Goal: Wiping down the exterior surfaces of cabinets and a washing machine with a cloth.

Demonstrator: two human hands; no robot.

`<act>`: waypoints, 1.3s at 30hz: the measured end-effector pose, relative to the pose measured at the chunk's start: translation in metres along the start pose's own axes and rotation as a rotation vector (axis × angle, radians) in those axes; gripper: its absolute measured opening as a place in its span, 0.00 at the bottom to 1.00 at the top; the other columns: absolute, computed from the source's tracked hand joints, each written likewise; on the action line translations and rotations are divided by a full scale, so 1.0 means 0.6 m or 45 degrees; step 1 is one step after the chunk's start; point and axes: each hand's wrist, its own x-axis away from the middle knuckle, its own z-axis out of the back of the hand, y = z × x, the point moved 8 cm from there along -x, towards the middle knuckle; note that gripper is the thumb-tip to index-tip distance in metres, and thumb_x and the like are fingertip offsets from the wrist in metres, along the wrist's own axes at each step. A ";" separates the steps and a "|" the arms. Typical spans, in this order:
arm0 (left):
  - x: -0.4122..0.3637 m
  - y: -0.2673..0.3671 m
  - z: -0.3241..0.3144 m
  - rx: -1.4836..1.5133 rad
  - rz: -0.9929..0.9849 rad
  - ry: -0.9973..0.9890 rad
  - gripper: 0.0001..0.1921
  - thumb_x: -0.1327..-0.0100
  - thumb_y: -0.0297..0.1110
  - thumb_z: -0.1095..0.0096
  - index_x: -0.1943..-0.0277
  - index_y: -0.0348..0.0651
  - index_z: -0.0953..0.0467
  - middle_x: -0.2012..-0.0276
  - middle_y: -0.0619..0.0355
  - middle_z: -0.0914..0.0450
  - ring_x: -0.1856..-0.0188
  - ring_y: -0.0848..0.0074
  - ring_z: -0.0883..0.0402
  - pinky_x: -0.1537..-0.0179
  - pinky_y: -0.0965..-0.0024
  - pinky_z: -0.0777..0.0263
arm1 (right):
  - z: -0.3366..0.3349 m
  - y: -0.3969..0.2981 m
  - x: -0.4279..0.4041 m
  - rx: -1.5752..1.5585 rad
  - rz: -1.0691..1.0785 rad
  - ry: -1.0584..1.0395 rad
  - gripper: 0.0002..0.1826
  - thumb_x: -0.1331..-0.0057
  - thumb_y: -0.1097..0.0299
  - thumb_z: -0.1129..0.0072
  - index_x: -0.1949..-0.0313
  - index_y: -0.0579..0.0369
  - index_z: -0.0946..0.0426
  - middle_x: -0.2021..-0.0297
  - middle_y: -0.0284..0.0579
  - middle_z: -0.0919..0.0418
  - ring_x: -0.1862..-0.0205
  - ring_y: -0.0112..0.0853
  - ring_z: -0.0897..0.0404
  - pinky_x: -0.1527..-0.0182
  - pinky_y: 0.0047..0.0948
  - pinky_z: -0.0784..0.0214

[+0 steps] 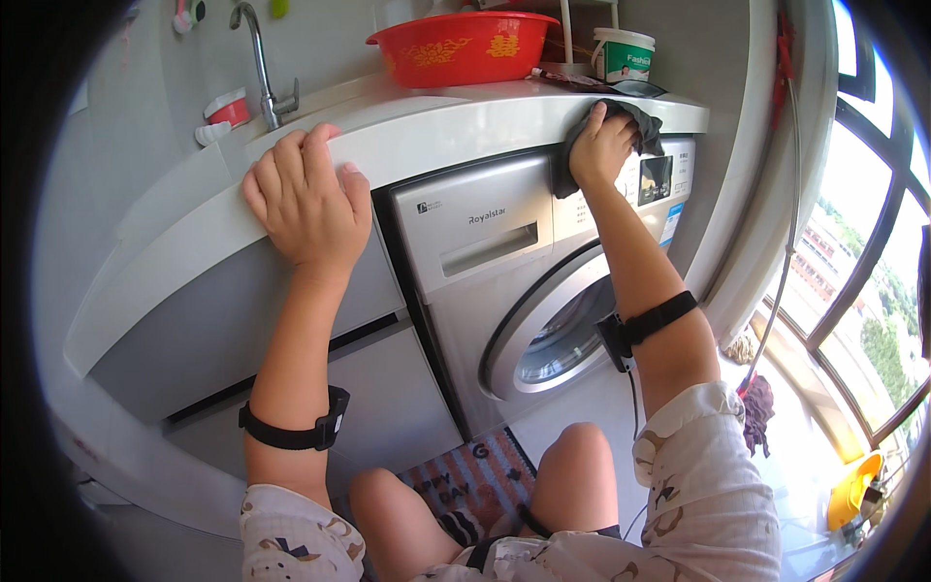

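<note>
My right hand (602, 149) holds a dark cloth (624, 116) against the front edge of the white countertop (465, 127), just above the control panel of a silver Royalstar washing machine (473, 240). Part of the cloth hangs down over the panel beside the knob area, which my hand and the cloth hide. With its fingers bent over the counter edge, my left hand (309, 196) rests left of the machine and holds no object. The machine's round glass door (560, 335) is below my right forearm.
On the counter stand a red plastic basin (465, 51), a white and green bucket (624, 54) and a chrome faucet (262, 69). Grey cabinets (385, 393) are at the left, a striped mat (476, 473) lies below, and a mop (758, 415) stands near the window at the right.
</note>
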 end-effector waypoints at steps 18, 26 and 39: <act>0.003 -0.006 -0.005 0.019 -0.073 0.111 0.17 0.47 0.35 0.43 0.53 0.49 0.28 0.58 0.60 0.28 0.52 0.66 0.33 0.44 0.60 0.47 | 0.019 -0.096 0.192 0.250 0.506 -0.229 0.31 0.33 0.48 0.56 0.53 0.73 0.36 0.55 0.68 0.31 0.52 0.58 0.33 0.44 0.51 0.47; 0.009 -0.009 -0.004 0.057 -0.053 0.151 0.16 0.48 0.34 0.43 0.54 0.49 0.27 0.58 0.61 0.28 0.52 0.66 0.33 0.45 0.59 0.46 | 0.006 -0.307 0.316 -0.053 0.652 -0.401 0.27 0.39 0.52 0.48 0.56 0.68 0.34 0.57 0.64 0.32 0.50 0.59 0.36 0.38 0.57 0.55; 0.132 0.039 -0.025 0.425 -0.304 -0.087 0.26 0.47 0.26 0.49 0.41 0.47 0.34 0.38 0.52 0.37 0.34 0.54 0.42 0.38 0.44 0.51 | 0.023 -0.228 0.423 -0.190 1.153 -0.621 0.25 0.40 0.50 0.45 0.53 0.58 0.29 0.53 0.50 0.28 0.51 0.45 0.30 0.45 0.48 0.43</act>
